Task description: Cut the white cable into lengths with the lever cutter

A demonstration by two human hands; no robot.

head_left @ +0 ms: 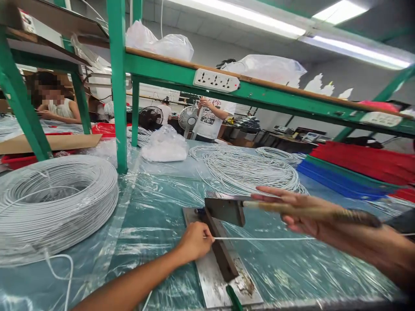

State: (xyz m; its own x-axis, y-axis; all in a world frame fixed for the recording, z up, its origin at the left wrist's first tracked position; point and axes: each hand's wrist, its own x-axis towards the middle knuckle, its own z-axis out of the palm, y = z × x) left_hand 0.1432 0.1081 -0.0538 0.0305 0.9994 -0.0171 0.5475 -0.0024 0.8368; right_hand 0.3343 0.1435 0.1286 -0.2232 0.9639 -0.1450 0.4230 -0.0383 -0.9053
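Note:
A lever cutter stands on the table, with a metal base plate (209, 280), a dark bar (222, 252) across it, a raised blade (225, 211) and a long wooden handle (301, 210) with a dark end. At the bar, my left hand (197, 240) pinches a thin white cable (266, 239) between thumb and fingers. The cable runs right across the bar and passes behind my right hand (311, 211). That hand is slightly blurred. Its fingers are stretched out and apart along the handle, which lies across the palm side without fingers wrapped round it.
A large coil of white cable (97, 216) stands at left. Loose cable loops (249, 168) lie behind the cutter, near a plastic bag (165, 147). Red and blue trays (343, 177) are at right. A green shelf (259, 93) with sockets (216, 80) spans above. Several people work beyond.

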